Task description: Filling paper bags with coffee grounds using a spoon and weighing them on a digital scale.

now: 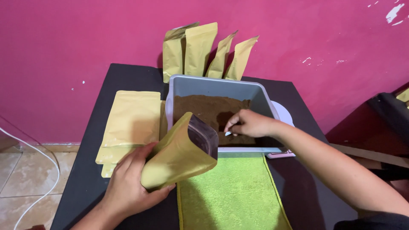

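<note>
My left hand (128,183) grips an open yellow stand-up pouch (179,155), tilted with its mouth toward a grey bin (213,85). The bin holds brown powder (200,108). My right hand (249,123) reaches into the bin and pinches the pale handle of a small scoop (228,133) over the powder; most of the scoop is hidden by my fingers.
A stack of flat yellow pouches (130,123) lies left of the bin. Several filled pouches (204,51) lean against the pink wall behind it. A green cloth (230,191) covers the black table (85,170) in front. A white scale (283,115) sits under the bin.
</note>
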